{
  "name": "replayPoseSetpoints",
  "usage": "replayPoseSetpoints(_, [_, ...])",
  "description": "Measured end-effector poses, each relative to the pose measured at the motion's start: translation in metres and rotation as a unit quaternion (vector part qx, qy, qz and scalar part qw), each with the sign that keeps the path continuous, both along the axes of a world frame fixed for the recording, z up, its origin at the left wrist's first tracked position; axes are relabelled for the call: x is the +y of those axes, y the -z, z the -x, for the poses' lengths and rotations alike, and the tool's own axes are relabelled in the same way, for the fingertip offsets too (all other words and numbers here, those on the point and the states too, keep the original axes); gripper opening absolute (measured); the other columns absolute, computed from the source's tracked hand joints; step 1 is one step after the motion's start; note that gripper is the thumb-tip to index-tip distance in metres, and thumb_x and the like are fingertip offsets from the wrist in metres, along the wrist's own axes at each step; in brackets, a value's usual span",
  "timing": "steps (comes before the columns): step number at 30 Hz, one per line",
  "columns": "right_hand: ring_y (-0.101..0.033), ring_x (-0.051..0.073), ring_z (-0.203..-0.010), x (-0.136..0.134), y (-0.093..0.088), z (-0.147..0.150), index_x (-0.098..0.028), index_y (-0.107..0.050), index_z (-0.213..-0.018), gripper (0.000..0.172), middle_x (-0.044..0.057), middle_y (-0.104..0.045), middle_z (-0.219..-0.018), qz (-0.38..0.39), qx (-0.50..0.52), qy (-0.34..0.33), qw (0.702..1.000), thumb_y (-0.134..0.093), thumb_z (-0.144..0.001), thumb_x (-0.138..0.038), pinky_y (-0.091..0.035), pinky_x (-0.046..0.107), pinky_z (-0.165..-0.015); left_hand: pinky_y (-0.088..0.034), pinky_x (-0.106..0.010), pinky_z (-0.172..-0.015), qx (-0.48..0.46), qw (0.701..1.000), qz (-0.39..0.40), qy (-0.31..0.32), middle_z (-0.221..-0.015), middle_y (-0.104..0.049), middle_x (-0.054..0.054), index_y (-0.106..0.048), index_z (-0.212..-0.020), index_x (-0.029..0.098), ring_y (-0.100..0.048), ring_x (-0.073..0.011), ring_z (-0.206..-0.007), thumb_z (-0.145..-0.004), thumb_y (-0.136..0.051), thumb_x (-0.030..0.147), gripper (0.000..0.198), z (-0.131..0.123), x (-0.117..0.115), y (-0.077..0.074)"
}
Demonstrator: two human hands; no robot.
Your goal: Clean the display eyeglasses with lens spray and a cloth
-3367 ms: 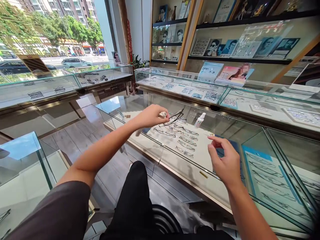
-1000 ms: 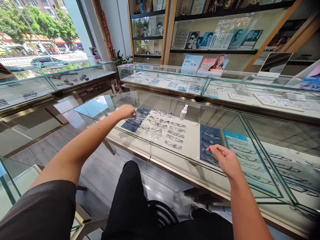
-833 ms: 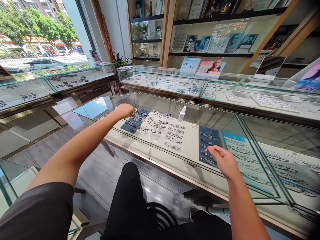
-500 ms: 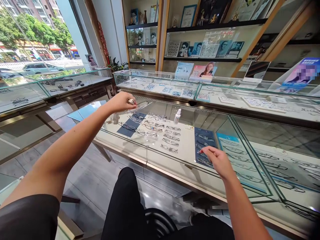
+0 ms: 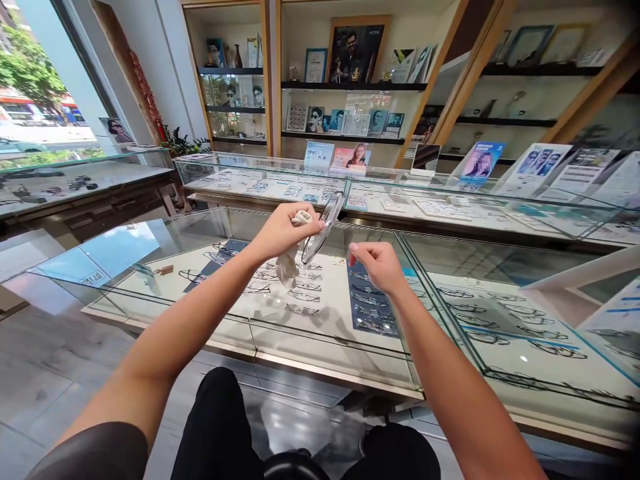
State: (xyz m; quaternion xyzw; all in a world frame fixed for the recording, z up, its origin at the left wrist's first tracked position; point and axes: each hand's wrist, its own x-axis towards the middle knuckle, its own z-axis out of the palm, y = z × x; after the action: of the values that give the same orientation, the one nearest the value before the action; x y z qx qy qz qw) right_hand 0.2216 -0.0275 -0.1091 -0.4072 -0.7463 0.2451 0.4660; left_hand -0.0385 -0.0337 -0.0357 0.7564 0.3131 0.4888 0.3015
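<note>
My left hand is closed on a pair of eyeglasses, held up tilted above the glass counter. A crumpled whitish cloth is bunched in the same hand and hangs below it. To the right, apart from the eyeglasses, my right hand has its fingers curled and thumb against the index finger, with nothing visible in them. Beneath the glass top of the display counter, rows of eyeglasses lie on pale and dark blue mats.
A light blue sheet lies at the counter's left end. Behind stands another glass showcase with display cards on top. Shelves line the back wall. My knees are close to the counter's front, by a black round seat.
My left hand has brought the eyeglasses and cloth rightward, closer to my right hand. My right hand appears higher. The view has turned right, and the white spray bottle no longer shows.
</note>
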Motion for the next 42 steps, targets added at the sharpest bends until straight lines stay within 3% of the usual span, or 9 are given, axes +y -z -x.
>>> replayPoseSetpoints(6, [-0.036, 0.013, -0.055, 0.038, 0.0, 0.017, -0.021, -0.064, -0.056, 0.064, -0.002, -0.043, -0.052, -0.072, 0.046, 0.047, 0.995, -0.061, -0.094, -0.072, -0.027, 0.033, -0.06, -0.03, -0.026, -0.058, -0.049, 0.999, 0.0, -0.003, -0.064, -0.052, 0.003, -0.06, -0.071, 0.019, -0.039, -0.011, -0.059, -0.082, -0.079, 0.048, 0.036, -0.038, 0.032, 0.042])
replayPoseSetpoints(11, [-0.03, 0.012, -0.054, 0.042, 0.014, 0.023, -0.021, -0.068, -0.067, 0.057, -0.004, -0.042, -0.055, -0.013, 0.144, -0.025, 0.989, -0.069, -0.087, -0.075, -0.023, 0.031, -0.056, -0.032, -0.026, -0.058, -0.065, 0.997, -0.005, -0.047, -0.066, -0.055, 0.002, -0.061, -0.072, 0.02, -0.041, -0.0117, -0.06, -0.084, -0.076, 0.049, 0.035, -0.047, 0.048, 0.072])
replayPoseSetpoints(14, [-0.021, 0.01, -0.051, 0.034, 0.02, 0.027, -0.022, -0.068, -0.079, 0.049, -0.008, -0.035, -0.052, 0.048, 0.147, -0.056, 0.986, -0.079, -0.083, -0.069, -0.016, 0.03, -0.053, -0.035, -0.026, -0.06, -0.094, 0.993, -0.001, -0.068, -0.069, -0.059, 0.001, -0.062, -0.074, 0.02, -0.044, -0.012, -0.062, -0.085, -0.076, 0.051, 0.036, -0.048, 0.049, 0.085])
replayPoseSetpoints(19, [-0.017, 0.008, -0.05, 0.025, 0.025, 0.032, -0.023, -0.065, -0.085, 0.043, -0.012, -0.029, -0.05, 0.093, 0.136, -0.058, 0.985, -0.082, -0.084, -0.063, -0.014, 0.028, -0.052, -0.034, -0.026, -0.058, -0.107, 0.99, 0.007, -0.094, -0.066, -0.056, 0.002, -0.064, -0.075, 0.019, -0.043, -0.0113, -0.06, -0.088, -0.077, 0.053, 0.038, -0.046, 0.046, 0.095])
replayPoseSetpoints(28, [-0.018, 0.009, -0.051, 0.028, 0.026, 0.027, -0.023, -0.062, -0.079, 0.034, -0.011, -0.029, -0.052, 0.075, 0.166, -0.028, 0.983, -0.078, -0.083, -0.052, -0.017, 0.028, -0.053, -0.037, -0.026, -0.057, -0.063, 0.996, -0.011, -0.057, -0.073, -0.065, 0.001, -0.07, -0.084, 0.02, -0.047, -0.0106, -0.059, -0.092, -0.076, 0.05, 0.032, -0.043, 0.043, 0.098])
replayPoseSetpoints(32, [-0.023, 0.01, -0.052, 0.031, 0.029, 0.025, -0.023, -0.062, -0.08, 0.025, -0.011, -0.03, -0.054, 0.025, 0.159, 0.048, 0.986, -0.072, -0.087, -0.045, -0.023, 0.028, -0.054, -0.035, -0.026, -0.055, -0.058, 0.995, -0.013, -0.079, -0.069, -0.062, 0.002, -0.07, -0.085, 0.02, -0.045, -0.0111, -0.056, -0.094, -0.073, 0.049, 0.031, -0.041, 0.045, 0.098])
replayPoseSetpoints(36, [-0.037, 0.013, -0.054, 0.031, 0.029, 0.017, -0.023, -0.064, -0.089, 0.019, -0.009, -0.039, -0.057, -0.107, 0.089, 0.244, 0.96, -0.062, -0.097, -0.04, -0.033, 0.03, -0.062, -0.035, -0.026, -0.056, -0.037, 0.993, -0.023, -0.11, -0.067, -0.059, 0.001, -0.072, -0.088, 0.021, -0.045, -0.0123, -0.058, -0.098, -0.068, 0.05, 0.031, -0.039, 0.046, 0.098])
replayPoseSetpoints(38, [-0.046, 0.015, -0.058, 0.031, 0.029, 0.014, -0.023, -0.066, -0.096, 0.02, -0.006, -0.052, -0.061, -0.151, 0.046, 0.309, 0.938, -0.058, -0.101, -0.041, -0.038, 0.032, -0.067, -0.035, -0.026, -0.057, -0.02, 0.994, -0.024, -0.105, -0.067, -0.059, 0.002, -0.071, -0.09, 0.021, -0.046, -0.0125, -0.058, -0.098, -0.067, 0.05, 0.031, -0.038, 0.047, 0.099])
replayPoseSetpoints(42, [-0.067, 0.025, -0.089, 0.033, 0.029, 0.011, -0.024, -0.063, -0.124, 0.029, 0.008, -0.076, -0.103, -0.205, 0.045, 0.316, 0.925, -0.057, -0.102, -0.043, -0.051, 0.04, -0.08, -0.034, -0.026, -0.055, -0.008, 0.997, -0.004, -0.075, -0.065, -0.057, 0.004, -0.068, -0.09, 0.022, -0.044, -0.0116, -0.055, -0.1, -0.066, 0.053, 0.033, -0.038, 0.05, 0.102])
